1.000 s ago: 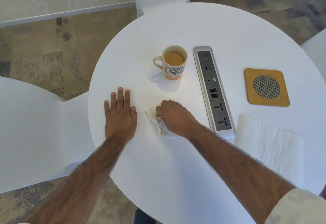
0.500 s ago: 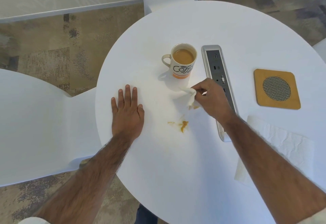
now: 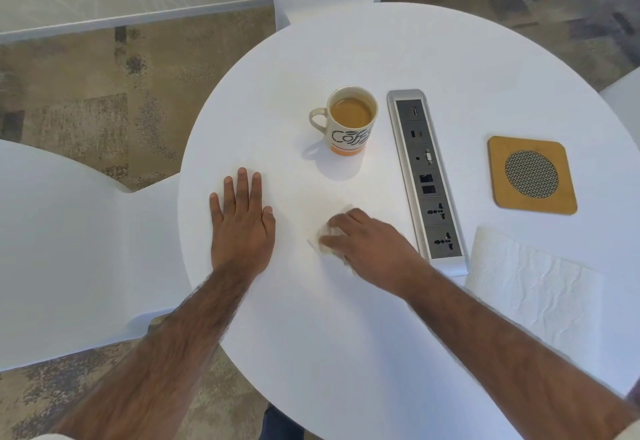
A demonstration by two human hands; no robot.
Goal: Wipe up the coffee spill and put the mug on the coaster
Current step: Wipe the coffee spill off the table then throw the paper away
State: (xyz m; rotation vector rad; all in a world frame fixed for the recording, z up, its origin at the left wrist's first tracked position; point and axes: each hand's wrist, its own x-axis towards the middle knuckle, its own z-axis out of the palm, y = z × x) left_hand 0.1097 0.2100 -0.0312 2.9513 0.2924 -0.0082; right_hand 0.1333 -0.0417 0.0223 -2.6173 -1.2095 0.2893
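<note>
Head view, right hand: the right hand (image 3: 367, 243) is pressed down on a crumpled white paper tissue (image 3: 327, 242), fingers curled over it and gripping it against the round white tabletop (image 3: 346, 335); judged, the palm's weight is there to make the paper soak and scrub.
Head view, left hand: the left hand (image 3: 242, 221) lies flat and open, fingers spread, holding nothing; it seems set there to brace the body, beside the wiping spot but not touching the tissue.
Spill: no brown stain shows around the tissue; whatever remains is hidden under it, so I cannot tell if the wipe is done.
Mug: the cream ceramic mug with an orange base band (image 3: 348, 120) stands upright, full of milky coffee, beyond the wiping hand, left of the silver socket strip (image 3: 426, 176) set in the tabletop.
Coaster: the square wooden coaster with a round mesh centre (image 3: 531, 174) sits bare, on the far side of the strip, well apart from the mug.
Spare paper: a white embossed paper towel sheet (image 3: 533, 290) lies near the coaster, likely kept handy.
Writing: black lettering on the mug reads "Coff", the rest curving away.
</note>
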